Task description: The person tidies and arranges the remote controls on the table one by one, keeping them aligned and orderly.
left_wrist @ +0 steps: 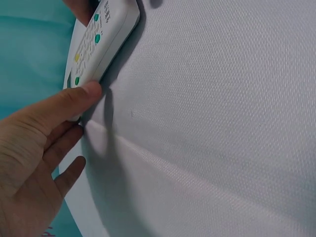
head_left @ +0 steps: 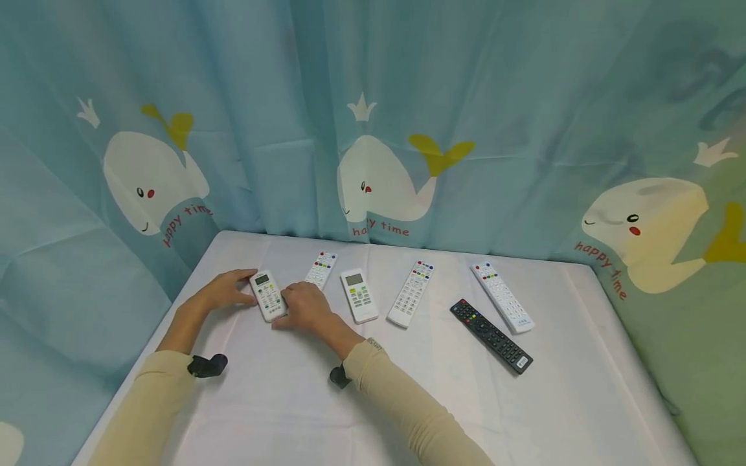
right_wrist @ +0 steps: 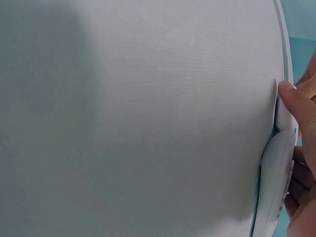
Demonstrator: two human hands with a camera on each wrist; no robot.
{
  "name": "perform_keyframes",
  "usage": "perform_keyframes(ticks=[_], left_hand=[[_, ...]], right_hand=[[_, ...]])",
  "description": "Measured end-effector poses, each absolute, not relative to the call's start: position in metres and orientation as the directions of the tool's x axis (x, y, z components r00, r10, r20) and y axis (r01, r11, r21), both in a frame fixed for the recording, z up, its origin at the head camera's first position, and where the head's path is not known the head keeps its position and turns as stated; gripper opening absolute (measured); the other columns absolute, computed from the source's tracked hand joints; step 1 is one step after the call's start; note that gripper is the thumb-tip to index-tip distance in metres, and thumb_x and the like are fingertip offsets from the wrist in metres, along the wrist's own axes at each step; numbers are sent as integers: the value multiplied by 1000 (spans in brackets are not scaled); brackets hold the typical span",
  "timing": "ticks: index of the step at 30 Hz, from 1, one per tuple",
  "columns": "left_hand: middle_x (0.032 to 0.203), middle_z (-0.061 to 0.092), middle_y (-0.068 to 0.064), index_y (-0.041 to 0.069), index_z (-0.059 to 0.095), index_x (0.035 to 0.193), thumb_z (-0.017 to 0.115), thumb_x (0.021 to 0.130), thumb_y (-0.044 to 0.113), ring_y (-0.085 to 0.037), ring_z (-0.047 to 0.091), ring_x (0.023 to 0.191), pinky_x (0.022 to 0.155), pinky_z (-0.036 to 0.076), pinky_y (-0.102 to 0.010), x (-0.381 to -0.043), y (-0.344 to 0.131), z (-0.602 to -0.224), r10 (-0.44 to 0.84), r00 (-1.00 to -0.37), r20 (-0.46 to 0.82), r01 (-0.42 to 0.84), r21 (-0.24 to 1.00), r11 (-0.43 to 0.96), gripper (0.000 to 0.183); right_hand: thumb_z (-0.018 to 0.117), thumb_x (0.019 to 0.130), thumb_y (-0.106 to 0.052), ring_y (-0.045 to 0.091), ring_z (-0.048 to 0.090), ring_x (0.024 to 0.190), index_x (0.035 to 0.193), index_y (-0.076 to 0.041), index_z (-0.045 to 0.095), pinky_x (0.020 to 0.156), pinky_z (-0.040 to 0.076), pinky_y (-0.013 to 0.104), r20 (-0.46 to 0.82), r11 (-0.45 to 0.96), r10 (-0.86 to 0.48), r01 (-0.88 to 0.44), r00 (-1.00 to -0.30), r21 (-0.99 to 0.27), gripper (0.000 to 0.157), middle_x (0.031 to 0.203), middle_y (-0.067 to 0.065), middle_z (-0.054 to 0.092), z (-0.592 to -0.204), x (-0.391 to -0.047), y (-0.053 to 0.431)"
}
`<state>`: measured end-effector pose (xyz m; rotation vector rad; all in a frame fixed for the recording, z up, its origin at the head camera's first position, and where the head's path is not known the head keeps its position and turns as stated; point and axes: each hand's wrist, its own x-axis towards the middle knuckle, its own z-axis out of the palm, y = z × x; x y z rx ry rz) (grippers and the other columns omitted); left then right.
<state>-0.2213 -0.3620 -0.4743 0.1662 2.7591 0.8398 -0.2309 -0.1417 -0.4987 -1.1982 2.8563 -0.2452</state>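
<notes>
A white air-conditioner remote with a small screen lies at the left of the white table, between both hands. The left hand holds its upper left corner, with the index finger at the top end and the thumb at the side. In the left wrist view, the left thumb presses on the remote's edge. On the opposite side, the right hand grips the lower right part; its thumb touches the near end in the right wrist view. Partly hidden behind the right hand is a white remote with coloured buttons.
Right of the hands lie a second air-conditioner remote, a white remote, another white remote and a black remote. A blue whale-print curtain borders the table. Each wrist carries a black camera.
</notes>
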Motion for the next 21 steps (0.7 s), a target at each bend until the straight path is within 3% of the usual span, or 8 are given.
perform_keyframes(ticks=[9, 16, 21], left_hand=[[144, 40, -36, -13, 42, 143, 81, 84, 19, -55, 31, 135, 109, 27, -63, -219, -363, -473, 174, -961, -214, 28, 554, 832, 77], [142, 43, -35, -8, 47, 142, 82, 82, 32, -55, 33, 133, 107, 28, -66, -216, -369, -473, 192, -967, -170, 58, 583, 810, 80], [143, 42, -36, -9, 47, 141, 82, 82, 28, -56, 31, 134, 107, 27, -67, -214, -370, -471, 183, -967, -177, 41, 601, 798, 78]], right_hand=[[77, 79, -59, 10, 62, 95, 114, -14, 73, 86, 46, 23, 101, 681, -712, -719, -694, -136, 58, 106, -5, 71, -505, -232, -144], [78, 80, -58, 10, 63, 98, 115, -13, 73, 88, 45, 22, 110, 672, -718, -726, -687, -144, 58, 108, -5, 71, -505, -233, -145], [78, 80, -57, 10, 62, 103, 117, -13, 73, 92, 44, 22, 113, 660, -726, -734, -678, -162, 59, 111, -4, 71, -503, -231, -145]])
